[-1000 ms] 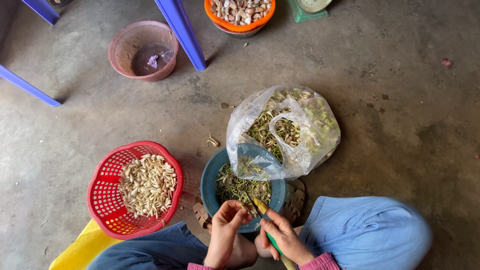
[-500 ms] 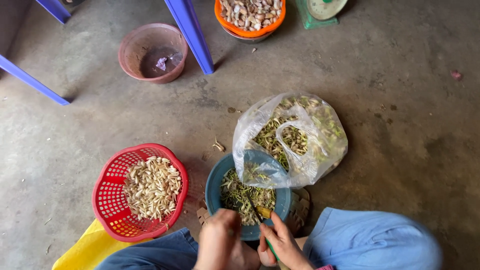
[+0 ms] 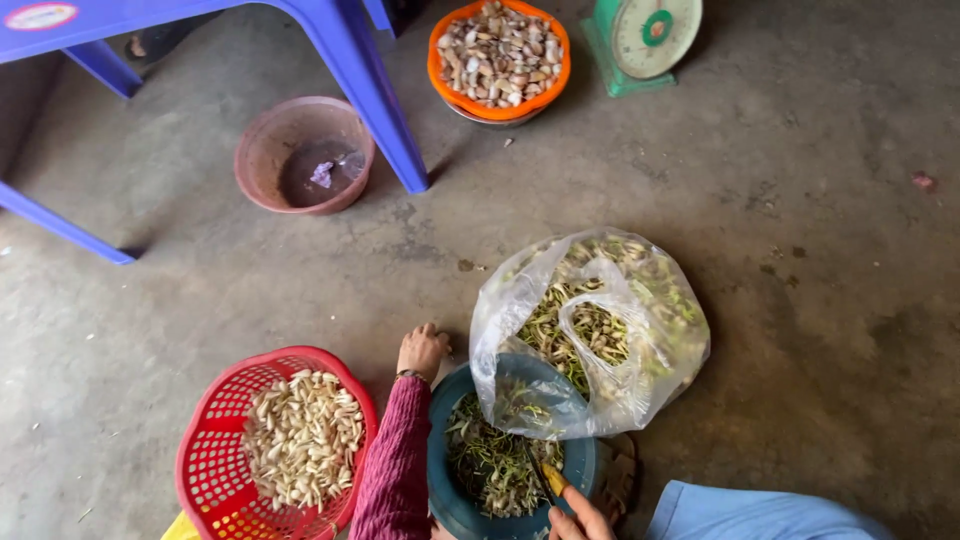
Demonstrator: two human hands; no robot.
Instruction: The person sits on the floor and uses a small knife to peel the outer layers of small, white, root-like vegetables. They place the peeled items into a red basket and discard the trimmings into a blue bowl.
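My left hand (image 3: 422,350), in a maroon sleeve, stretches forward and rests knuckles-up on the concrete floor, just past the rim of a teal bowl (image 3: 445,490) of green and pale trimmings. Its fingers curl downward, so what is under them is hidden. At the bottom edge, my right hand (image 3: 582,518) grips a small knife (image 3: 551,479) with a yellowish part, held over the bowl. A clear plastic bag (image 3: 600,330) of greenish stalks and husks leans on the bowl's far side. A red basket (image 3: 215,440) of peeled pale cloves sits left of my arm.
An orange bowl (image 3: 440,70) of unpeeled cloves and a green kitchen scale (image 3: 645,40) stand at the back. A pink basin (image 3: 262,150) sits by a blue table leg (image 3: 365,95). My knee in blue cloth (image 3: 760,512) is at the bottom right.
My left hand left the spot over the bowl, where it worked beside the right hand, and reached forward to the floor. The view tilted up, showing more of the back.
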